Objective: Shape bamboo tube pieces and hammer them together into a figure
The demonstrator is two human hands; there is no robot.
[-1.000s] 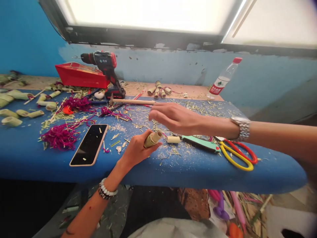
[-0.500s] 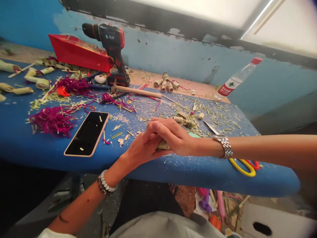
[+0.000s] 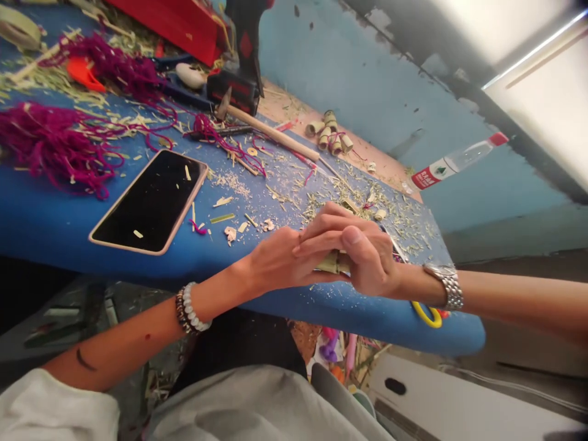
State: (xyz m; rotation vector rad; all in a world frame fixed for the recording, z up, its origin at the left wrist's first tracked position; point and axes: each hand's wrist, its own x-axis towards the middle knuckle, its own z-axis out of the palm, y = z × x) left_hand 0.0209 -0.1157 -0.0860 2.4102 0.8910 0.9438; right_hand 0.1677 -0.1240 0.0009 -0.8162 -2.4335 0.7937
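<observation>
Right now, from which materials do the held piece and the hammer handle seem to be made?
The held piece is probably smooth bamboo, greenish-tan with a node-like ring, though mostly covered. The hammer handle looks like smooth wood, pale tan throughout; any varnish is unclear.

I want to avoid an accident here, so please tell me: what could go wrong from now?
The bamboo between the left hand and right hand might slip and pinch a finger. The scissors lie by the right wrist, near the table's edge, so it could knock them off. The phone, with shavings on it, might get scratched.
</observation>
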